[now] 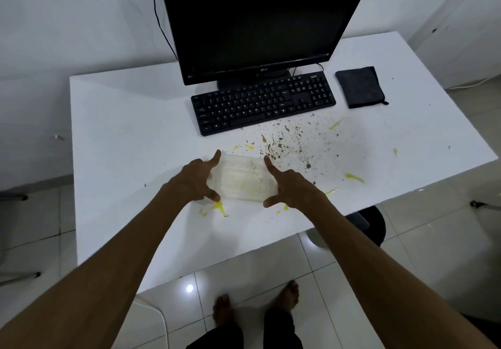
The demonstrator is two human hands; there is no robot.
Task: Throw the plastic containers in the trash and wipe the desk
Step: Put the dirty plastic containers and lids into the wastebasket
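You had both hands on a clear plastic container that sat on the white desk, toward its near edge and in front of the keyboard. Your left hand clasped its left end, index finger stretched along the far corner and thumb hooked at the near corner. Your right hand took the right end the same way, finger pointing away from you, thumb tucked under the near rim. The container looked smeared inside with yellowish residue; whether it was one tub or several nested together could not be told from this blurred view.

Around it the desk was dirty. Brown crumbs and specks were scattered just beyond and to the right of the container, reaching up to the keyboard's front edge. Yellow sauce smears lay just beside your left thumb, with more near your right wrist and farther right toward the desk's edge.

A black keyboard lay behind the mess, touching the base of a dark LG monitor. A folded dark cloth rested to the right of the keyboard, well apart from your hands. A black stool stood under the desk's right side, and your bare feet were on the tiled floor.
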